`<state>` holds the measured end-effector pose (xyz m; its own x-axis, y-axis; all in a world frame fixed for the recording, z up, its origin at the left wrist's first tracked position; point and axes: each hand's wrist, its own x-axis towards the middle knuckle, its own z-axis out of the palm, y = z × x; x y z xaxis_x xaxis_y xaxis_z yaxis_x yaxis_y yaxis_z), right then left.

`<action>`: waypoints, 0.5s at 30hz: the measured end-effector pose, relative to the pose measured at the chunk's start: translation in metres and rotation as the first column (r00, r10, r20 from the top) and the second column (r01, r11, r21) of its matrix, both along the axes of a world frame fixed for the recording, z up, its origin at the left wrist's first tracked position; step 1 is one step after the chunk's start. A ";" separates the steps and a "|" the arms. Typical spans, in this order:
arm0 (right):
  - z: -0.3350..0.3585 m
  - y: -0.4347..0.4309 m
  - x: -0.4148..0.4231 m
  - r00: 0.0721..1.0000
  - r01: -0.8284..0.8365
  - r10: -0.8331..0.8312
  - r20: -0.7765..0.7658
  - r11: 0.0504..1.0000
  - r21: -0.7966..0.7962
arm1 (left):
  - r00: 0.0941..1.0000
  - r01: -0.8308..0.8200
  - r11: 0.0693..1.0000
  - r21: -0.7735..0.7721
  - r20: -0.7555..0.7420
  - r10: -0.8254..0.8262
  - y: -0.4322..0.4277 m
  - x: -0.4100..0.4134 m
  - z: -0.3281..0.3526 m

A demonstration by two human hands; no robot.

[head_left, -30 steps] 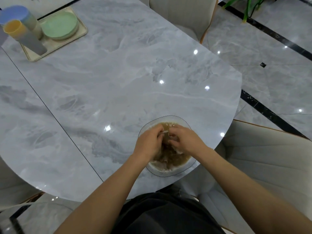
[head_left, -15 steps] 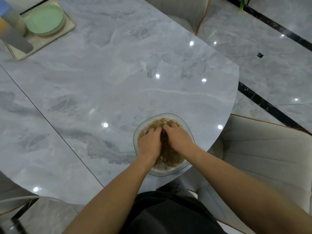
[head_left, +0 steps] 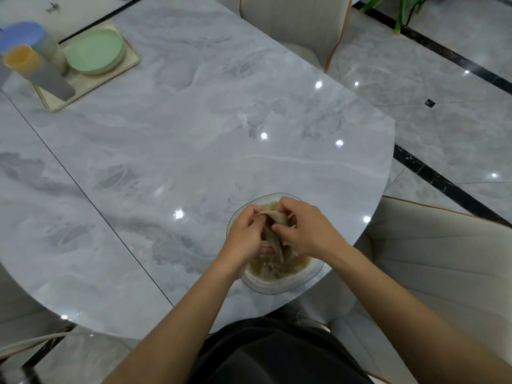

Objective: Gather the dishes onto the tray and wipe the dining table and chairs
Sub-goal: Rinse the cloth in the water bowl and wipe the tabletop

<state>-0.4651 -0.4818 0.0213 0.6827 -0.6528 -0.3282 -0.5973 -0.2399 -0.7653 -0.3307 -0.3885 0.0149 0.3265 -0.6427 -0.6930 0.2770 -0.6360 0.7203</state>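
Marble table (head_left: 194, 134), near edge: our L hand (head_left: 243, 236) & R hand (head_left: 307, 231) both clamp the wet cloth (head_left: 273, 217), fingers curled round it, just above the clear bowl (head_left: 277, 291) w/ murky water. Far left: tray (head_left: 130, 62) w/ green plate (head_left: 94, 51) & two tall cups (head_left: 52, 79).

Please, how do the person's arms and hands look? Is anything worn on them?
Both forearms are bare, with no sleeve in view. The left hand and right hand wear no gloves; no watch, bracelet or ring is visible. A dark garment covers the body below.
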 end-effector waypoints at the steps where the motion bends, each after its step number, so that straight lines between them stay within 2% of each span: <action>1: 0.007 0.003 0.001 1.000 -0.001 0.001 0.030 1.000 0.002 | 0.998 -0.040 0.999 -0.032 -0.056 0.038 0.000 -0.001 0.010; 4: 0.022 0.011 -0.002 0.992 -0.022 0.019 0.126 0.999 0.023 | 0.977 -0.146 0.983 -0.116 -0.173 0.125 0.001 0.000 0.032; 6: 0.030 0.014 -0.008 0.982 -0.046 0.036 0.188 0.998 0.051 | 0.974 -0.156 0.975 -0.156 -0.188 0.125 0.003 0.000 0.042; 11: 0.041 0.009 -0.034 0.932 0.006 -0.104 0.347 0.962 0.273 | 0.998 -0.056 0.973 -0.223 -0.002 0.057 0.006 -0.003 0.052; 13: 0.035 0.004 -0.045 0.945 0.019 -0.128 0.300 0.940 0.340 | 1.000 -0.016 0.966 -0.259 0.022 0.022 0.006 -0.003 0.060; 15: 0.025 0.004 -0.049 0.979 -0.028 -0.034 0.203 0.955 0.294 | 0.997 0.054 0.952 -0.302 0.075 -0.033 0.007 -0.001 0.068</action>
<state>-0.5141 -0.4774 0.0458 0.7530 -0.5506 -0.3602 -0.4221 0.0158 -0.9064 -0.3321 -0.3819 0.0832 0.3332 -0.8340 -0.4397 0.1976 -0.3942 0.8975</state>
